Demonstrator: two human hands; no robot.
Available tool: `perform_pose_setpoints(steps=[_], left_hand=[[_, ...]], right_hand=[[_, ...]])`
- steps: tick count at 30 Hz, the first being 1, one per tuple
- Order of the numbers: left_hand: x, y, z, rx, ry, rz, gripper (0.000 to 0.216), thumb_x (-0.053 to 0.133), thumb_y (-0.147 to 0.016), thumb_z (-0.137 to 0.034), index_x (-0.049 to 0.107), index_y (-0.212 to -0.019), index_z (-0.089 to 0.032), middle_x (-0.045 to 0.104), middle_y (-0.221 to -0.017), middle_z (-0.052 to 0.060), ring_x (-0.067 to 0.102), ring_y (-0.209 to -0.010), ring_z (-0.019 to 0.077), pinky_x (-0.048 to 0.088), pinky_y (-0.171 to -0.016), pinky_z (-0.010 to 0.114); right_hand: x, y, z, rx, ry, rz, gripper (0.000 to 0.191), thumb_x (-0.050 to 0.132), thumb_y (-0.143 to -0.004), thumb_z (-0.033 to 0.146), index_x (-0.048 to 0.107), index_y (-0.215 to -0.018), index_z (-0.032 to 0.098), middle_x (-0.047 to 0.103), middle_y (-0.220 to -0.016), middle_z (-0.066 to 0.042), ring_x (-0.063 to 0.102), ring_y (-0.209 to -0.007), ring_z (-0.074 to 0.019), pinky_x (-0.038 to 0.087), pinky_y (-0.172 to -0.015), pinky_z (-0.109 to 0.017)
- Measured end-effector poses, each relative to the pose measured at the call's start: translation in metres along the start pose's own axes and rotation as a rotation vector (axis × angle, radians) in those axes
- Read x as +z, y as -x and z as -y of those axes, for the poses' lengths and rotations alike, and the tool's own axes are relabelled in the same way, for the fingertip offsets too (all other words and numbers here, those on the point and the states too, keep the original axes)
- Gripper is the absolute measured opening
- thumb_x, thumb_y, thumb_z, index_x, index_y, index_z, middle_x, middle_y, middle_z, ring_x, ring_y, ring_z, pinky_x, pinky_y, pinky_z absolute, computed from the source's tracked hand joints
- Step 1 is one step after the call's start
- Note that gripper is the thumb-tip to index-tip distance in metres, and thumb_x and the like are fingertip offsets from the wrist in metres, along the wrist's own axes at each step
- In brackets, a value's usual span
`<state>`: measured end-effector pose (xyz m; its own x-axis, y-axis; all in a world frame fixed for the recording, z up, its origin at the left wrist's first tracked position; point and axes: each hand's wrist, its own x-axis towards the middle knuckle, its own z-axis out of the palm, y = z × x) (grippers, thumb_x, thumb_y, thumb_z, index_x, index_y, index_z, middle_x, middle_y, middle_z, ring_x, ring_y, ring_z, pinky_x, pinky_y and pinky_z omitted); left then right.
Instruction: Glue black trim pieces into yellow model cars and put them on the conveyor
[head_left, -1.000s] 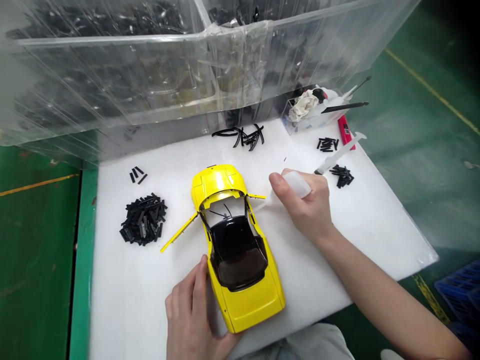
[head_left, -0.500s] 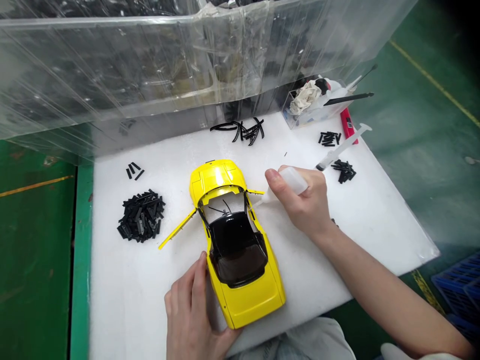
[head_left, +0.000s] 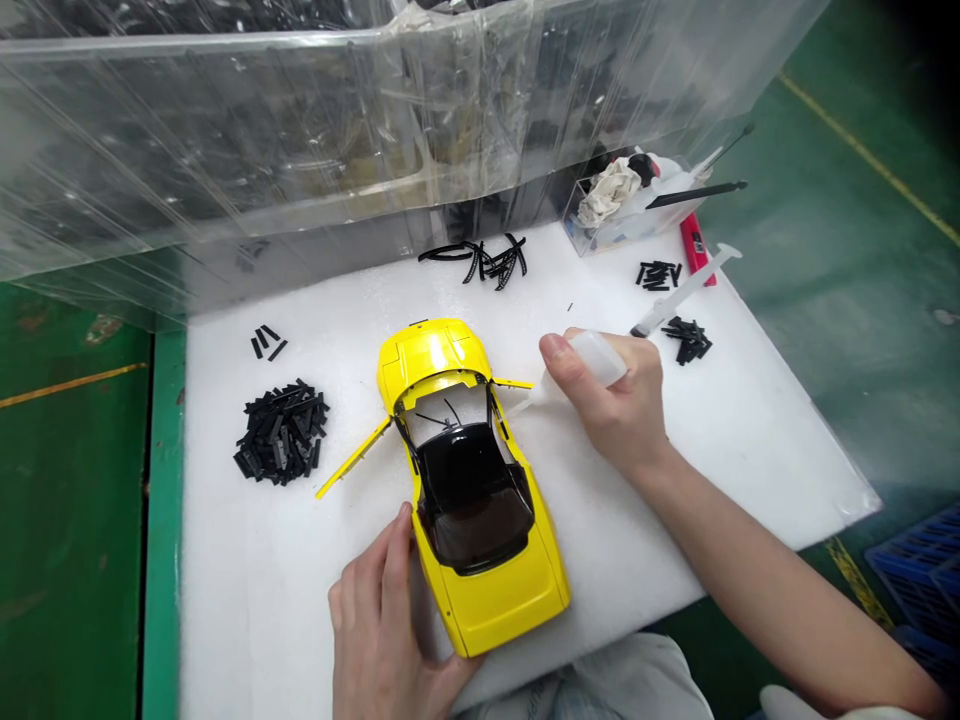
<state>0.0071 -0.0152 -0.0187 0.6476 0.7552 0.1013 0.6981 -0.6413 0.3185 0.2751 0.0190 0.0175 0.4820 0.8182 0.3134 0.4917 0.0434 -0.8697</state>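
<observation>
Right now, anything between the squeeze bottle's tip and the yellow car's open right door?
Nothing visible. The right hand holds the squeeze bottle, its nozzle reaching the right door of the yellow car; the white foam between is bare.
</observation>
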Motion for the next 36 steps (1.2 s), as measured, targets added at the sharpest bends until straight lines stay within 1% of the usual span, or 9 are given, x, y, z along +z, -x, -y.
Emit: perform_pose_setpoints(steps=[4,13,20,24,26,28,30,34,36], left_hand=[[-0.001,0.000,0.000,0.004,-0.007,-0.001,0.095,0.059,-0.078,-0.048,0.013,-0.155,-0.015,0.052,-0.128,0.018,0.053,-0.105,0.0323,0.043,-0.083,0.040],[-0.002,-0.002,-0.001,0.021,-0.026,-0.009,0.092,0.059,-0.078,-0.042,0.016,-0.154,-0.011,0.052,-0.125,0.018,0.052,-0.104,0.0309,0.043,-0.083,0.039],[-0.002,-0.001,-0.001,0.024,-0.015,-0.002,0.096,0.062,-0.075,-0.035,0.014,-0.154,-0.011,0.051,-0.127,0.019,0.051,-0.105,0.0311,0.044,-0.084,0.040],[-0.002,0.000,-0.001,0.007,0.011,0.003,0.100,0.064,-0.072,-0.033,0.012,-0.155,-0.012,0.050,-0.128,0.018,0.050,-0.109,0.0317,0.044,-0.086,0.040],[-0.002,-0.001,-0.003,0.000,0.027,-0.005,0.099,0.065,-0.073,-0.033,0.013,-0.155,-0.013,0.050,-0.127,0.017,0.050,-0.109,0.0313,0.043,-0.086,0.040],[-0.002,-0.002,-0.005,-0.011,0.047,-0.028,0.095,0.064,-0.075,-0.033,0.014,-0.155,-0.014,0.050,-0.126,0.017,0.050,-0.109,0.0306,0.043,-0.086,0.040],[-0.002,-0.003,-0.008,-0.019,0.071,-0.058,0.092,0.063,-0.076,-0.031,0.016,-0.154,-0.014,0.051,-0.126,0.016,0.050,-0.109,0.0301,0.042,-0.086,0.040],[-0.003,-0.004,-0.011,-0.019,0.107,-0.084,0.088,0.064,-0.076,-0.029,0.021,-0.151,-0.011,0.052,-0.126,0.016,0.050,-0.110,0.0292,0.040,-0.089,0.039],[-0.003,-0.004,-0.012,-0.016,0.120,-0.087,0.086,0.066,-0.077,-0.029,0.024,-0.149,-0.010,0.052,-0.128,0.017,0.049,-0.112,0.0291,0.039,-0.091,0.039]], right_hand=[[0.000,0.000,0.001,-0.006,-0.019,0.036,0.049,0.058,-0.089,0.028,0.029,-0.050,0.020,0.029,-0.048,0.006,0.027,-0.044,-0.0053,0.021,-0.044,-0.025],[0.000,0.000,0.001,-0.043,-0.007,0.086,0.048,0.059,-0.088,0.026,0.035,-0.047,0.019,0.032,-0.047,0.006,0.028,-0.043,-0.0049,0.021,-0.043,-0.025],[-0.005,0.000,-0.002,0.047,-0.096,-0.017,0.054,0.061,-0.089,0.032,0.025,-0.050,0.020,0.023,-0.048,0.006,0.023,-0.044,-0.0059,0.017,-0.041,-0.027],[-0.004,-0.002,-0.011,0.122,-0.281,-0.103,0.055,0.066,-0.085,0.045,0.030,-0.050,0.021,0.024,-0.050,0.006,0.027,-0.045,-0.0075,0.021,-0.042,-0.027],[-0.004,-0.004,-0.012,0.181,-0.387,-0.135,0.054,0.068,-0.082,0.046,0.032,-0.050,0.022,0.024,-0.051,0.006,0.030,-0.046,-0.0084,0.024,-0.043,-0.026],[-0.005,-0.008,-0.007,0.230,-0.474,-0.145,0.052,0.069,-0.080,0.044,0.032,-0.050,0.022,0.024,-0.050,0.007,0.033,-0.045,-0.0091,0.025,-0.042,-0.026],[-0.005,-0.012,0.005,0.215,-0.541,-0.165,0.050,0.065,-0.081,0.041,0.032,-0.049,0.023,0.025,-0.048,0.006,0.033,-0.044,-0.0096,0.026,-0.042,-0.027],[0.005,-0.015,0.038,0.053,-0.490,-0.214,0.047,0.061,-0.084,0.041,0.032,-0.051,0.024,0.025,-0.047,0.007,0.024,-0.041,-0.0096,0.028,-0.043,-0.030],[0.020,-0.012,0.054,-0.033,-0.362,-0.164,0.047,0.062,-0.085,0.041,0.033,-0.052,0.024,0.028,-0.048,0.006,0.025,-0.041,-0.0097,0.028,-0.044,-0.030]])
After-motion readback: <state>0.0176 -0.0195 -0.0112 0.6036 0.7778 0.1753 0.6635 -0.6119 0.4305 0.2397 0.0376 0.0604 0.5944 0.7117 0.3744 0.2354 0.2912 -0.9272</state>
